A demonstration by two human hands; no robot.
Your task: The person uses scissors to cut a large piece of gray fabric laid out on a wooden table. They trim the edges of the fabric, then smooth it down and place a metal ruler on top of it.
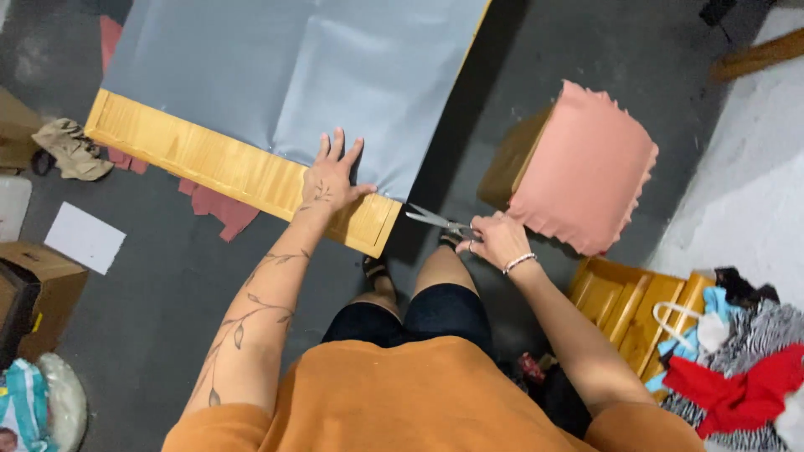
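Pressing flat with spread fingers, your left hand [332,180] pins the grey sheet [285,75] where its near edge meets the wooden panel [226,167]; it grips nothing, the palm simply weighing on sheet and wood. At three o'clock from that hand, your right hand [496,240] closes around the handles of the scissors [437,221], whose blades stand slightly parted and point toward nine o'clock, their tips just beside the sheet's near right corner and the panel's end. The grey sheet covers most of the panel and runs off toward twelve o'clock, leaving a strip of bare wood along its near edge. A box draped in pink fabric [586,167] stands on the floor at one o'clock from your right hand, near but apart from it. Yellow wooden pieces [632,305] lie at five o'clock from that hand, beside a heap of clothes [737,368]. Reddish scraps [218,209] show on the floor under the panel's near edge.
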